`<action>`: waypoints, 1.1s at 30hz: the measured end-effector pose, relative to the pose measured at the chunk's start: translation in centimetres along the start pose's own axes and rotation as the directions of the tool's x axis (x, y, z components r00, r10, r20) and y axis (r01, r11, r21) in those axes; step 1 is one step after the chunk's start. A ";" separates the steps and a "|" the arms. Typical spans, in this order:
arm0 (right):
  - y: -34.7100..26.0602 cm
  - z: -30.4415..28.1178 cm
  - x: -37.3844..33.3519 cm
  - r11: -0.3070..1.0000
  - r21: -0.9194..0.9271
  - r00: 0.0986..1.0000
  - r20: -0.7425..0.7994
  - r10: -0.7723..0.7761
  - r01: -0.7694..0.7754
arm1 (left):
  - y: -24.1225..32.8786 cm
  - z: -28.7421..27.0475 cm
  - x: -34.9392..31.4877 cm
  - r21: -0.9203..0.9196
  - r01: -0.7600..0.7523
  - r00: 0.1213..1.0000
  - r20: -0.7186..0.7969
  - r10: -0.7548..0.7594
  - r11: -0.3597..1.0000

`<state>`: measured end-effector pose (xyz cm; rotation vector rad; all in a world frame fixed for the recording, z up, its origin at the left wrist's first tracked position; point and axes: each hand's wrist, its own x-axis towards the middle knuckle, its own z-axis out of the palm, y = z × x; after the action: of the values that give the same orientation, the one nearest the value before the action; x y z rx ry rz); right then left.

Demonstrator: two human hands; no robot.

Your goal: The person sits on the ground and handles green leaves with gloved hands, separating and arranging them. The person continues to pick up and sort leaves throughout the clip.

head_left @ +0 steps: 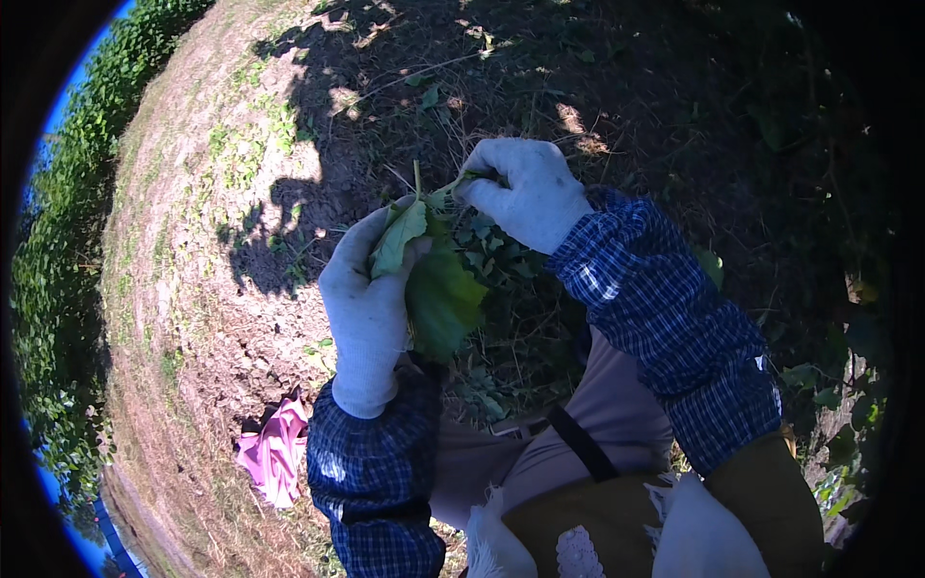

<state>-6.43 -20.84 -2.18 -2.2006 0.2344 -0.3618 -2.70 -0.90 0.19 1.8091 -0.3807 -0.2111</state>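
Note:
In a whitish knit glove, my left hand (364, 303) is closed around some broad green leaves (445, 299). A smaller, paler leaf (401, 238) lies over its fingers, and a short stem sticks up above them. My right hand (530, 193), gloved the same way, is up and to the right of the leaves. Its thumb and forefinger pinch a thin green leaf stem that runs toward the bunch. Blue checked sleeves cover both forearms. The fingers of my left hand are partly hidden by the leaves.
A pink cloth (277, 453) lies on the sunlit dry ground at the lower left. Leafy green plants (72, 241) stand along the far left. Shaded grass and dry stalks (626, 96) lie ahead, with more foliage (848, 414) at the right edge.

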 end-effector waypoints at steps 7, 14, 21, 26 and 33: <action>0.1 -2.4 0.7 0.977 0.053 0.978 0.037 0.207 -0.208 | -0.9 -1.5 0.7 -0.147 0.046 0.995 -0.077 -0.058 0.988; 0.8 -0.6 0.1 0.854 0.456 0.919 0.390 0.062 -0.251 | -0.2 -0.5 0.5 -0.258 0.100 0.995 0.015 -0.099 0.961; 0.4 -0.1 -0.1 0.826 0.463 0.846 0.532 0.031 -0.321 | 0.1 -0.7 0.5 -0.318 0.127 0.992 0.065 -0.111 0.940; 0.3 0.3 -0.5 0.877 0.413 0.842 0.539 -0.017 -0.246 | 0.7 -0.6 0.4 -0.299 0.155 0.985 0.120 -0.124 0.942; -0.3 -0.2 -0.4 0.927 0.332 0.911 0.411 0.024 -0.174 | 1.3 -0.5 0.2 -0.305 0.184 0.962 0.253 -0.107 0.934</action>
<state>-6.84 -20.73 -1.86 -1.8350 0.0478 0.1066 -2.51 -0.86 1.58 1.4876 -0.3509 -0.5633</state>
